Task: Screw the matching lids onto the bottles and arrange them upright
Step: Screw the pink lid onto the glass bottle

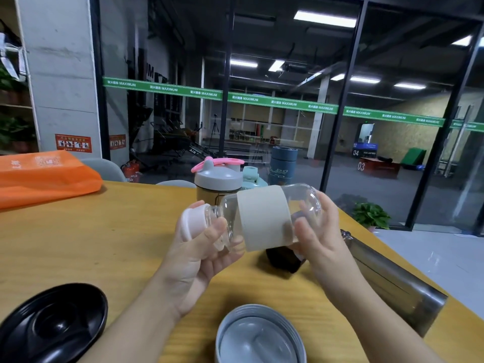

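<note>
Behind a yellow wooden desk (91,231), glass walls look into a dim gym. Three capped bottles stand upright at the far edge, the shaker bottle (217,183) nearest, while a black lid (52,326), a grey lid (259,336) and a steel flask (392,281) lie unmatched. Held sideways above the desk is a clear glass bottle (264,216) with a cream sleeve; the right hand (322,231) grips its base, and the left hand (199,244) curls round the pale pink cap (192,222), apparently mid-screw.

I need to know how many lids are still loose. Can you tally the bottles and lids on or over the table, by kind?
Bottles with lids on: 4 (clear bottle, grey-lidded shaker, mint bottle, dark blue bottle)
Bottles without lids: 1 (steel bottle)
Loose lids: 2 (black lid, grey lid)
Total: 7
</note>
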